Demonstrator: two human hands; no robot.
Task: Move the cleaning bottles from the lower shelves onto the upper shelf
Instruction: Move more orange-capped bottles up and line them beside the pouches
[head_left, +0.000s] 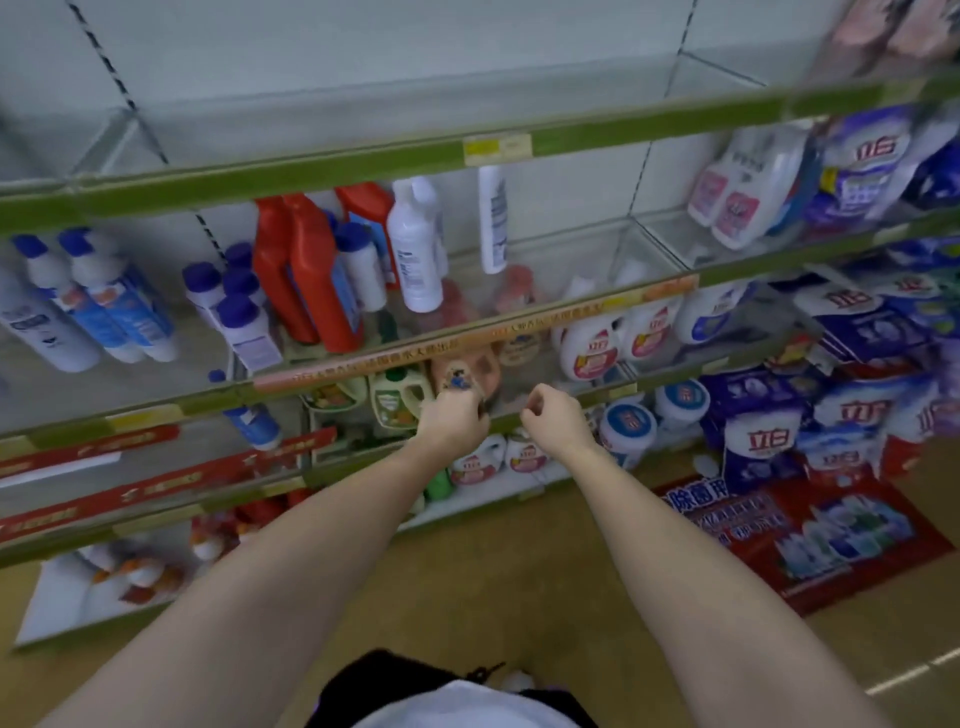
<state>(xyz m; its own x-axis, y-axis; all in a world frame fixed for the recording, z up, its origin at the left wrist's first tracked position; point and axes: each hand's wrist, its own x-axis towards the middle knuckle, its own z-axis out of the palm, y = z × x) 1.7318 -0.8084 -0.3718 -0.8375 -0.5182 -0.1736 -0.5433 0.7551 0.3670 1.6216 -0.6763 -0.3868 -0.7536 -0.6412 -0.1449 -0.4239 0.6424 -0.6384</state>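
1. Several green-edged shelves fill my view; the upper shelf (311, 130) sits bare across its left and middle, which I read as the space kept free for the bottles.
2. Three red bottles (306, 270) stand on the shelf just below it, tall ones at the centre, with two tall white bottles (415, 244) beside them; smaller blue-capped ones cluster left, too blurred for me to count.
3. The pinkish bottle (467, 371) I'm after sits on a lower shelf, just behind the rail.
4. My left hand (454, 421) is up at that bottle, fingers curled about its neck, likely so it lifts straight out.
5. My right hand (550, 415) hovers just beside it, loosely curled, holding nothing.
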